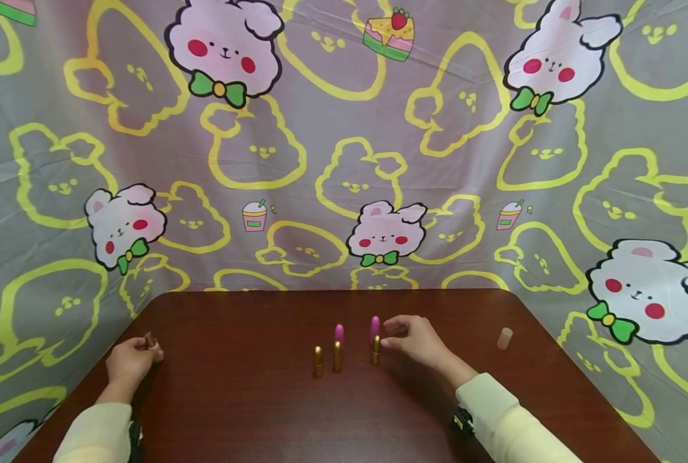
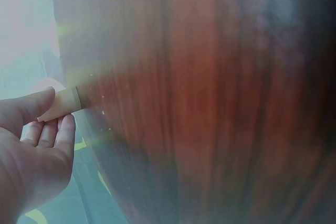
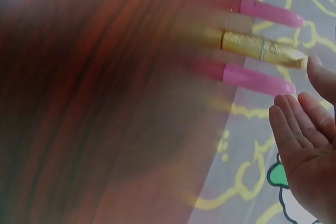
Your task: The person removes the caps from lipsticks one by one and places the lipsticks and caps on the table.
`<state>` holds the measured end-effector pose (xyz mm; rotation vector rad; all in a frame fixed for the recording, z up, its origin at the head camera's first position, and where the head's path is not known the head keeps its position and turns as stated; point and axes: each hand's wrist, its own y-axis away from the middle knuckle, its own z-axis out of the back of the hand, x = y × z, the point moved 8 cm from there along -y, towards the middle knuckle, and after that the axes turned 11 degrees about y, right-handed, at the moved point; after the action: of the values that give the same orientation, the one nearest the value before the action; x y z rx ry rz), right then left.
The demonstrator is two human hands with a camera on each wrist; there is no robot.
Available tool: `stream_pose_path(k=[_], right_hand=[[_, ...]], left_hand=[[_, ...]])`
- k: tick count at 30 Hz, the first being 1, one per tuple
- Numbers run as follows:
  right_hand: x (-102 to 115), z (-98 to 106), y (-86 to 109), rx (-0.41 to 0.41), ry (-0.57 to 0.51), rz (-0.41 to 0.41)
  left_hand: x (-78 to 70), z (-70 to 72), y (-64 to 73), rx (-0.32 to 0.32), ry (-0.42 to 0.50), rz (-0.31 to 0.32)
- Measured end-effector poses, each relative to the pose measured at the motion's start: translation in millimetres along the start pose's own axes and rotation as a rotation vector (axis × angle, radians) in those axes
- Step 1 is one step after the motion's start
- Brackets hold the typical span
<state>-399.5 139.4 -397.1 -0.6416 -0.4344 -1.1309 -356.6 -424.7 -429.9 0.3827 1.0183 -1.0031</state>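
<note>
Left hand (image 1: 131,361) pinches a beige cylinder (image 2: 62,104) above the worktop (image 1: 251,405). Just left of the right hand (image 1: 418,341), thumb parted from fingers, three gold tubes (image 1: 337,357) and two pink tubes (image 1: 375,326) stand upright.

**Rabbit-print cloth (image 1: 352,119) behind a dark tabletop (image 1: 245,402)**

Grey, creased cloth hangs across the background, printed with yellow outlines (image 1: 305,157), white rabbit faces (image 1: 386,228) above green bows (image 1: 219,90), drink cups (image 1: 254,220) and cake slices (image 1: 389,37). The reddish-brown tabletop has rounded far corners and streaked grain; pale light (image 2: 23,30) hazes the left wrist view.
</note>
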Motion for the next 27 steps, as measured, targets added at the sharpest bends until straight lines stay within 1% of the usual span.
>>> stream_pose_path(k=[4, 7, 9, 16, 22, 27], right_hand=[[3, -11, 0.6, 0.045, -0.014, 0.025], [4, -17, -0.6, 0.057, -0.013, 0.033], [5, -19, -1.5, 0.054, -0.009, 0.043], [4, -25, -3.0, 0.043, 0.005, 0.042], [6, -26, -3.6, 0.028, 0.025, 0.073], [8, -26, -4.2, 0.016, 0.031, 0.094]], left_hand=[[0.1, -0.7, -1.3, -0.006, -0.009, -0.012], [2.0, -0.7, -2.0, -0.003, -0.008, -0.004], [2.6, -0.6, -2.2, 0.000, -0.007, 0.000], [2.9, -0.5, -2.1, 0.002, -0.008, 0.006], [3.2, -0.5, -1.6, 0.008, -0.010, 0.008], [1.1, 0.0, -0.6, 0.011, 0.008, 0.012]])
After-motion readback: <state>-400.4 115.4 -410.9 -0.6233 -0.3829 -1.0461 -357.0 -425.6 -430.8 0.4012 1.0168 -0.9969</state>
